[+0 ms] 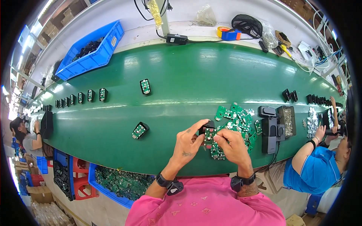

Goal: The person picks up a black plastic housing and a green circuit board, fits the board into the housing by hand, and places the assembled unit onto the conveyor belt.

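Observation:
My left hand [187, 142] grips a small black plastic housing [206, 126] above the near part of the bench. With thumb and fingers closed, my right hand [232, 145] pinches a green circuit board [209, 136] against the housing's opening. Whether the board is seated inside is hidden by my fingers. Beside and beneath the right hand spreads a heap of loose green boards [235, 116]. To the left, a black housing with a board in it [140, 130] lies tilted on the bench. Another filled housing [145, 86] sits farther back.
Filled housings [80, 98] form a row at the left of the green bench [181, 81]. A blue crate [90, 51] stands at the back left. Right of the boards are a black device [269, 135] and a parts tray [287, 120]. Co-workers sit at the left and right [315, 165].

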